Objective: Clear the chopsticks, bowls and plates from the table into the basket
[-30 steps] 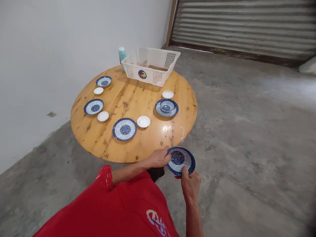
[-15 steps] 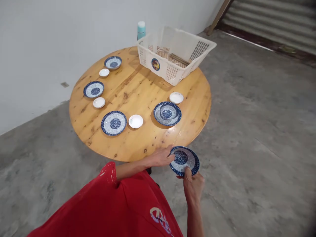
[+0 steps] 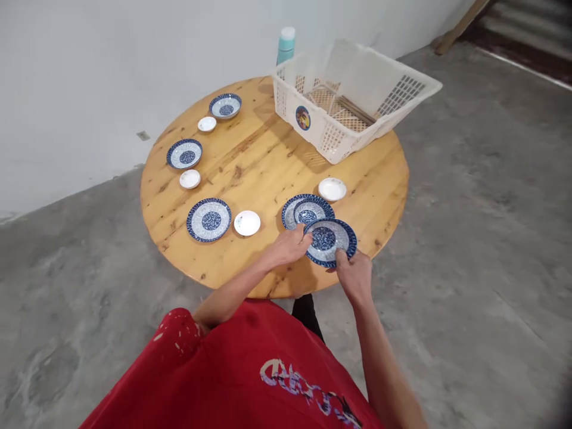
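Both hands gripped a blue plate above the near edge of the round table. The left hand pinched its left rim; the right hand pinched the near rim, thumb on top, the other fingers hidden beneath. The plate overlapped and partly hid a bowl resting on another plate. Whether the held plate touched the table could not be told. A basket overhung the far edge, partly hiding a bottle. Bare wood lay open at the table's centre.
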The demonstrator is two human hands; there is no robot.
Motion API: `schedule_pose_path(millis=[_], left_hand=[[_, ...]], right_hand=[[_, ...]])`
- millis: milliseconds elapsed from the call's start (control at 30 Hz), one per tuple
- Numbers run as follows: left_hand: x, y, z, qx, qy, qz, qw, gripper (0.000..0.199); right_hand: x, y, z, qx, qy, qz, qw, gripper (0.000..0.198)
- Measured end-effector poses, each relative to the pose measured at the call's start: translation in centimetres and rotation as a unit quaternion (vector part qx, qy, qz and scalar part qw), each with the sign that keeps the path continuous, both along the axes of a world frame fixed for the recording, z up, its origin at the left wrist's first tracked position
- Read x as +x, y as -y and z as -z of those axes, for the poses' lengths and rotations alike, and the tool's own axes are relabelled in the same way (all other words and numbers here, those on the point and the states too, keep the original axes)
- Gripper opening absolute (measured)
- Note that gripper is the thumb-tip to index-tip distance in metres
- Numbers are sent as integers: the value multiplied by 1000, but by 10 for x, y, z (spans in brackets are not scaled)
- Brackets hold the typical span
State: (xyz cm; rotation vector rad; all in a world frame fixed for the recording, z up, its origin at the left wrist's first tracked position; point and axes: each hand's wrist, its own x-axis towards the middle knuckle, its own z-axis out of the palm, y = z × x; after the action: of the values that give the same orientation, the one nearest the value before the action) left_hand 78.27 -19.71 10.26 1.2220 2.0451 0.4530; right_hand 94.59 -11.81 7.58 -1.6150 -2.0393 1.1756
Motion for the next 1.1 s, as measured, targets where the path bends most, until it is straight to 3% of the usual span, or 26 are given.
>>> schedule_pose_path(millis=[200,433,767,967,1100], left_hand=[[-13,-40,8,-19,-59,-76,995,34],[-18,-65,17,-88,-117,-123,982,35],[-15,-73,32,-122,-167,-138,969,35],[-14,-73,35,-138,-149,-153,967,38],[-15,-70,37,-130,-147,-149,969,42]], right_hand=[[-34,-62,6,-32,25,-109,993,29],[-53,-104,18,-60,61,-202,976,29],[-63,-121,23,60,181,-294,937,43],[-68,-125,21,52,211,-319,923,62],[-70,-124,19,54,243,-337,908,63]])
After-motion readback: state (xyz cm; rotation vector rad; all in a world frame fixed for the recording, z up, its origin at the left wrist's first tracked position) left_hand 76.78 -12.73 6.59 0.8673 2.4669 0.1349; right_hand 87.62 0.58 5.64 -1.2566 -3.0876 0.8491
